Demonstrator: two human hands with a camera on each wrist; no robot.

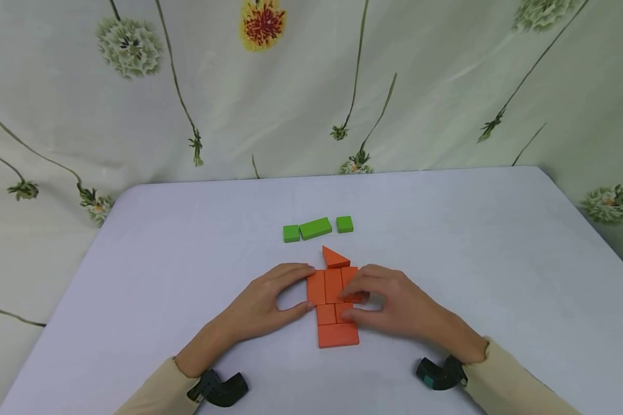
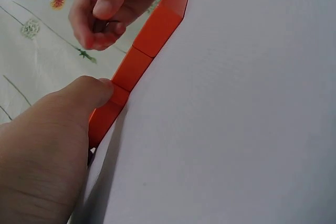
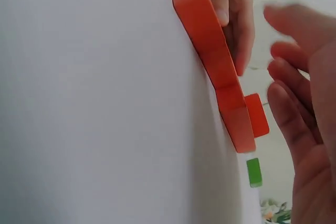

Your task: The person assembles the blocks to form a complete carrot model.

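Orange blocks lie flat on the table, fitted together. Three tall blocks stand side by side above two small blocks, and a wide block lies below those. A triangular block tops the group, its point toward the back. My left hand rests at the group's left side, index fingertip at the upper corner and thumb against the lower edge. Over the right side hovers my right hand, loosely bent fingers apart from the thumb with nothing between them. It partly covers the right-hand blocks.
Behind the orange group are three green blocks: a small one, a longer tilted one and another small one. A pale cloth covers the table. Flower-printed fabric hangs behind it.
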